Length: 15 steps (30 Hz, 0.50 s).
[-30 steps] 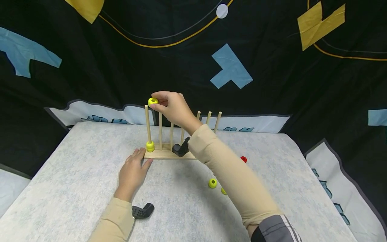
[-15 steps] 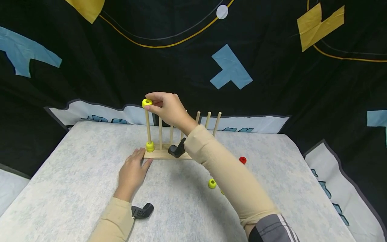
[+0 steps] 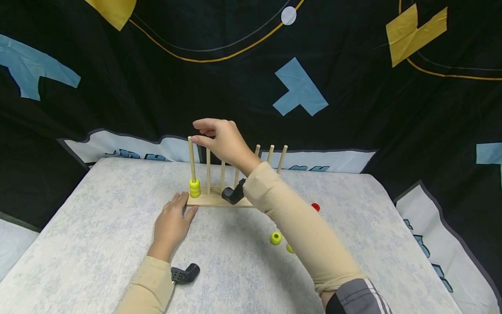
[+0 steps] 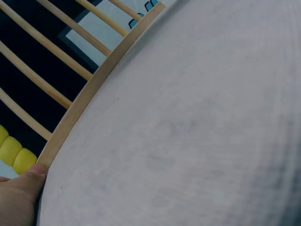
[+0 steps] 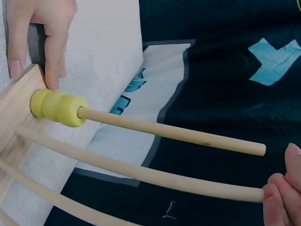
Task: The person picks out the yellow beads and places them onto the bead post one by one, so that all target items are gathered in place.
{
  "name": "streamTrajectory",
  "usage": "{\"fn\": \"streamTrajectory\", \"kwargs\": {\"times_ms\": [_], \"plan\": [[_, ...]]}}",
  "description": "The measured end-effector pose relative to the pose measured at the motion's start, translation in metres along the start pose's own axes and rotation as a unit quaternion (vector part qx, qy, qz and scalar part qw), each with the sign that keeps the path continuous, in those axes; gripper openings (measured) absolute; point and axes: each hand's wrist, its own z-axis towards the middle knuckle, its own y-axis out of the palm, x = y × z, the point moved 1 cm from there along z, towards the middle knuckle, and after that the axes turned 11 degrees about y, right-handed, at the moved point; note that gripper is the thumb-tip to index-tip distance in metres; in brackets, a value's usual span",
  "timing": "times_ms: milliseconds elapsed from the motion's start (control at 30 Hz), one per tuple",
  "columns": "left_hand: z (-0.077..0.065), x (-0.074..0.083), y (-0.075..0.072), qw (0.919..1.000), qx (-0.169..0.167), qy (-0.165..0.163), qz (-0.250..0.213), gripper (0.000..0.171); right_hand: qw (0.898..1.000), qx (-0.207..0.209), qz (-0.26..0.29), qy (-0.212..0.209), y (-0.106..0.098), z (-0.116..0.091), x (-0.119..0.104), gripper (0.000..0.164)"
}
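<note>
A wooden rack [image 3: 213, 200] with a row of upright pegs stands at the back of the table. Three yellow beads [image 5: 57, 107] sit stacked at the foot of its leftmost peg [image 3: 191, 159]. My right hand [image 3: 225, 138] hovers at the top of that peg, thumb and fingers apart, holding nothing. At the rack's left end rests my left hand [image 3: 171, 224], its fingers stretched along the end and its thumb [image 4: 35, 170] touching the front edge of the base. The right forearm hides part of the rack.
One yellow bead [image 3: 276, 237] lies on the table [image 3: 231, 270] right of centre. Another yellow bead [image 3: 290, 248] and a red bead [image 3: 315, 207] are partly covered by the right sleeve [image 3: 298, 226]. Black cloth [image 3: 353, 109] hangs behind the table.
My right hand carried a yellow bead left onto the leftmost peg and let go. That bead dropped onto the two below, and the hand has shifted slightly right. My left hand stayed put.
</note>
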Motion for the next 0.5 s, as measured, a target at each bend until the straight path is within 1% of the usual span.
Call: {"fn": "streamTrajectory", "kwargs": {"times_ms": [133,267,367,500], "plan": [[0.0,0.001,0.002,1.0,-0.001,0.001,0.0,0.062,1.0,0.012,0.011,-0.006,-0.009,-0.007,0.005,0.04],[0.001,0.002,0.002,1.0,0.0,0.002,0.001,0.062,0.999,0.031,0.022,-0.023,-0.021,-0.016,0.011,0.04],[0.001,0.002,0.001,1.0,-0.001,0.001,0.002,0.062,0.998,0.049,0.018,-0.041,-0.03,-0.022,0.016,0.04],[0.001,0.003,-0.001,1.0,-0.004,-0.001,0.004,0.062,0.996,0.064,0.005,-0.054,-0.042,-0.031,0.023,0.04]]}}
